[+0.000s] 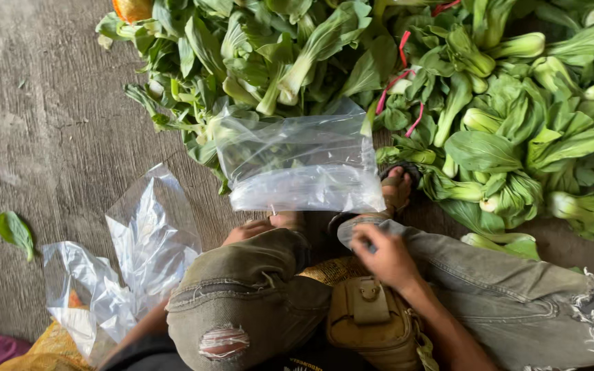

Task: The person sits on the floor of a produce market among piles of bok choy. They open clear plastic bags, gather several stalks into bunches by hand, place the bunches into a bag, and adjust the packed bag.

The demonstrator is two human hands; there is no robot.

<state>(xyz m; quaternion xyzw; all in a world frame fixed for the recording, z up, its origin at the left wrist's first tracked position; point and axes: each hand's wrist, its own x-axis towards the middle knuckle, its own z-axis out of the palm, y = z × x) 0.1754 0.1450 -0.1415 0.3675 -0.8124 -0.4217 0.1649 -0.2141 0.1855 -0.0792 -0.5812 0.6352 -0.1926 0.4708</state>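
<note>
Your right hand (384,257) rests curled on your knee, holding nothing; the clear plastic bag (302,172) lies just ahead, long axis crosswise. Your left hand is hidden.

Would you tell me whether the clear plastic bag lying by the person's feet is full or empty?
Empty: the clear plastic bag lies flat, and only the bok choy beneath shows through.

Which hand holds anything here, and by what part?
Right hand rests on the trouser knee, gripping nothing visible. Left hand is hidden behind the left knee; cannot tell.
</note>
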